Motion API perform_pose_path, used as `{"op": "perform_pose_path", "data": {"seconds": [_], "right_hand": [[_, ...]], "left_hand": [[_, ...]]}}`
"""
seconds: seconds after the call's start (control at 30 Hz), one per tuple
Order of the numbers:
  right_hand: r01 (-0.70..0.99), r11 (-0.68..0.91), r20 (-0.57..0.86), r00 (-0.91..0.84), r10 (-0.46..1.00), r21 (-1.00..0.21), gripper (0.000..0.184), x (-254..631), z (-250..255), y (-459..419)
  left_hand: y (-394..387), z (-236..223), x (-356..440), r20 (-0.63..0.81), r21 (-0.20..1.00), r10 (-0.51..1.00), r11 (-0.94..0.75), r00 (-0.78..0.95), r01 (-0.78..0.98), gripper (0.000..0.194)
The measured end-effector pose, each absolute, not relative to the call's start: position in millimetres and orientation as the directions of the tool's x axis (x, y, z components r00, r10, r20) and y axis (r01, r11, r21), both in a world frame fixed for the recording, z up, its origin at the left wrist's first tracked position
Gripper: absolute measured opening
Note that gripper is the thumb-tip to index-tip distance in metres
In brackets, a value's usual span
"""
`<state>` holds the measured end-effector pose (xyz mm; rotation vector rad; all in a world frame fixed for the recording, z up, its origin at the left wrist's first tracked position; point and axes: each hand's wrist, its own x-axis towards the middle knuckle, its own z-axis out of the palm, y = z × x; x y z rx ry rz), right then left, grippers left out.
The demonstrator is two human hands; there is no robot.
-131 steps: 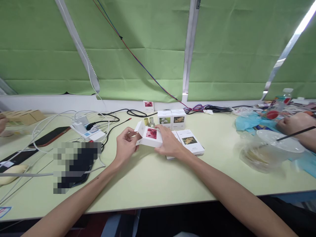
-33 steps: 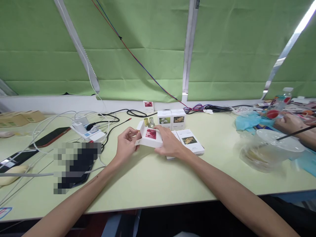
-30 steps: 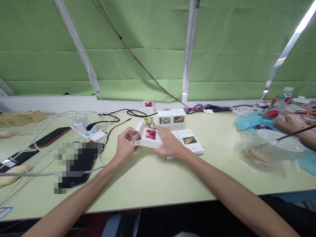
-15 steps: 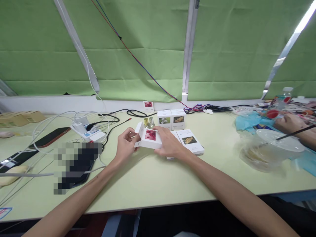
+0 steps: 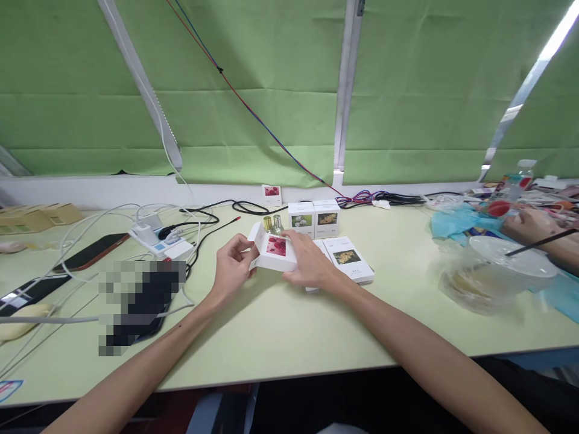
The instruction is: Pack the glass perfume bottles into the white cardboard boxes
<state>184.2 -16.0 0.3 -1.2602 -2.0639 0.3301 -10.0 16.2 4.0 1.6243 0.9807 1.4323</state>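
Above the table, a small white cardboard box [image 5: 277,259] with a red flower picture is held between my hands, its flap up at the left end. My right hand [image 5: 307,259] is closed round the box's right end. At the open left end, the fingers of my left hand [image 5: 234,262] are pinched together by the flap; what they grip is partly hidden. Just behind the box stand small bottles with gold and silver caps [image 5: 272,224]. Flat white boxes with a yellow flower picture [image 5: 348,259] lie right of my right hand, partly covered by it.
Two upright white boxes [image 5: 314,219] stand behind, and a red-flower card or box [image 5: 272,194] leans at the wall. Left are a power strip [image 5: 174,246], cables and phones [image 5: 93,252]. To the right are a lidded plastic cup [image 5: 511,259], blue plastic [image 5: 452,222] and another person's hand [image 5: 536,228].
My left hand has shifted slightly at the box's open end, its fingers nearer the flap. The box has tilted a little; my right hand keeps its hold.
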Motion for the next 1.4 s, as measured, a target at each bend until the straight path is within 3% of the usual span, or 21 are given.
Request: {"op": "perform_pose_path", "data": {"seconds": [0.53,1.0,1.4], "right_hand": [[0.686,0.537,0.442,-0.335,0.832,-0.491,0.084,185.8,-0.2,-15.7],[0.706,0.523,0.436,-0.326,0.839,-0.477,0.085,185.1,-0.7,-15.6],[0.721,0.444,0.409,-0.241,0.880,-0.532,0.079,185.6,1.9,-13.8]], "left_hand": [[20.6,3.3,-11.6,0.360,0.930,0.931,-0.363,0.058,0.059,0.032],[21.6,2.2,-13.4,0.367,0.926,0.928,-0.371,0.072,0.063,0.007],[15.9,3.2,-7.4,0.375,0.921,0.909,-0.388,0.179,0.039,0.017]]}}
